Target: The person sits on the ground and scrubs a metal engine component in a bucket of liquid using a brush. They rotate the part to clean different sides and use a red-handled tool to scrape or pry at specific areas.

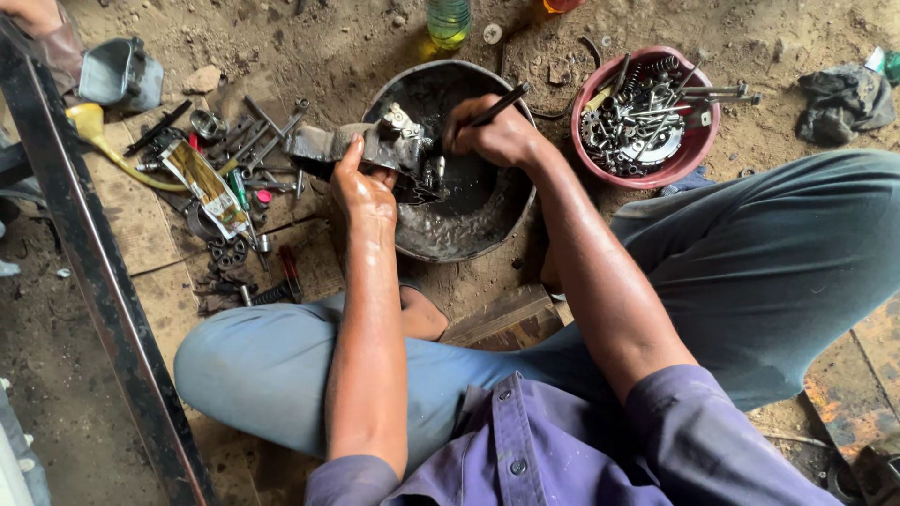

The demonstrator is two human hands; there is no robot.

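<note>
Seen from my head camera: my left hand [364, 192] grips a greasy metal engine part [375, 150] over a dark metal basin [469, 220] holding murky liquid. My right hand [492, 131] is closed around a thin black brush handle [502, 103], its tip at the part. To the right, just beside the basin, a red bowl [698, 150] is filled with bolts and springs. To the left, loose tools [248, 145] and a yellow funnel [94, 126] lie on the wooden boards. A grey rag [844, 98] sits on the dirt at far right. A greenish bottle [448, 21] stands beyond the basin.
</note>
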